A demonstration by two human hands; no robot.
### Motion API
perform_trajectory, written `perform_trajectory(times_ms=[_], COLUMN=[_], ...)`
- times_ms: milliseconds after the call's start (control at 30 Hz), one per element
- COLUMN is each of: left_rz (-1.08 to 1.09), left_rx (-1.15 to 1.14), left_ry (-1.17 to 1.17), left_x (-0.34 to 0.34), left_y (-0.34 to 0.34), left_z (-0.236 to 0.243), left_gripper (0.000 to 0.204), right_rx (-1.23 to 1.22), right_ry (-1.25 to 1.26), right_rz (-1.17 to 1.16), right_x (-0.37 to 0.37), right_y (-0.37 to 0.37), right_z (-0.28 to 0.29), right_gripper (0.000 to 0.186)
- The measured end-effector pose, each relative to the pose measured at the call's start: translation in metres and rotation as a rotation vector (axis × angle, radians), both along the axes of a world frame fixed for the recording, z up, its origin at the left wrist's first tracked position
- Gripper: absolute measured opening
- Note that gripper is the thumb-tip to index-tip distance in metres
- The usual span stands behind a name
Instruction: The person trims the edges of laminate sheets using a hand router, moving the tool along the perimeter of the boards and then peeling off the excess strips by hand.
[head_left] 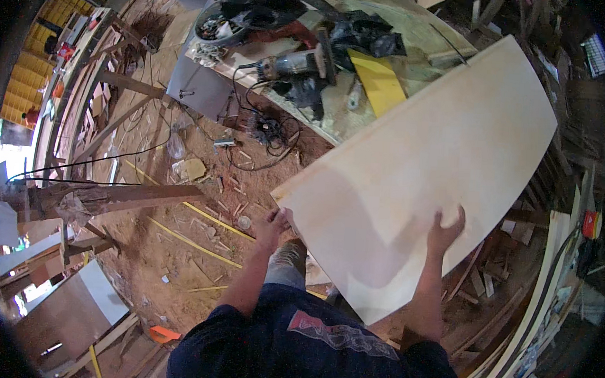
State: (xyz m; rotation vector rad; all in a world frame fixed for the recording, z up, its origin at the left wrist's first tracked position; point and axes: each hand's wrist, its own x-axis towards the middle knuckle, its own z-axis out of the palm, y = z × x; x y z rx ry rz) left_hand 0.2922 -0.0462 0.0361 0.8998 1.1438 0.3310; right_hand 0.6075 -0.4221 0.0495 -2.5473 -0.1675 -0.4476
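A large pale wooden board slants across the right half, its far end over a cluttered bench. My left hand is closed on the board's near left edge, fingers curled round it. My right hand lies on the board's face near the right edge, fingers spread. Beyond the board on the bench are a corded power tool, black plastic sheeting, a yellow panel and a container of small items.
A wooden beam and cable cross the left side; a workbench runs behind. The dirt floor holds offcuts, yellow strips and coiled cords. Long boards line the right; a panel leans at lower left.
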Motion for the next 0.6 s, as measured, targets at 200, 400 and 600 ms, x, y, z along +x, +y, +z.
perform_trajectory(times_ms=[200, 400, 600], left_rz=[-0.518, -0.673, -0.727], left_rx=[-0.039, 0.229, 0.307], left_ry=[0.063, 0.142, 0.116], left_x=[-0.026, -0.035, -0.03], left_y=[0.011, 0.004, 0.008], left_z=[-0.01, -0.029, -0.012], left_gripper=[0.035, 0.058, 0.062], right_rx=[0.191, -0.332, -1.014], right_ry=[0.234, 0.126, 0.567], right_rz=[0.751, 1.006, 0.882], right_x=[0.05, 0.093, 0.126], right_y=[0.326, 0.544, 0.65], right_z=[0.109, 0.107, 0.129], right_gripper=[0.057, 0.075, 0.094])
